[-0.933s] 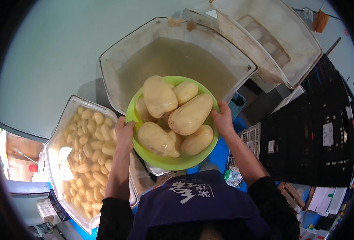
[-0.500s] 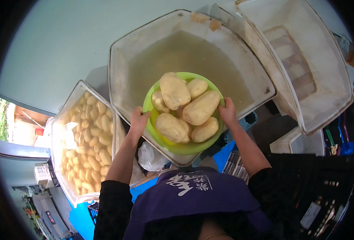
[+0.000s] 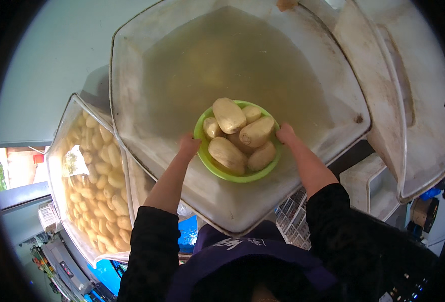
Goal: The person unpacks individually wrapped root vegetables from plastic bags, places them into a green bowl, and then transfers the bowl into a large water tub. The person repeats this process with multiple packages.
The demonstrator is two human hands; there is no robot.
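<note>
Both hands hold a lime-green plastic basin point(image 3: 238, 178) by its rim. My left hand point(image 3: 188, 146) grips the left side and my right hand point(image 3: 286, 134) the right side; the fingertips are partly hidden by the rim. Several thick, pale, wet root vegetables point(image 3: 229, 116), looking like lotus root pieces, are heaped in the basin. Beneath it stands a large off-white tub point(image 3: 232, 199) of cloudy brownish water point(image 3: 222, 65). The basin is within the tub's outline, toward its near side. Whether its underside touches the water or the tub wall cannot be seen.
At left, another tub point(image 3: 127, 176) is full of similar pale roots point(image 3: 102, 196) under water. A large off-white tub point(image 3: 401, 141) leans at the right, above a smaller white container point(image 3: 366, 183). A grey plastic crate point(image 3: 293, 216) stands below the near edge. A pale wall point(image 3: 46, 90) rises behind.
My arms have stretched forward and carried the basin away from my body, further over the tub. My view has moved closer to the tub, which now looks larger. Both hands keep their grip.
</note>
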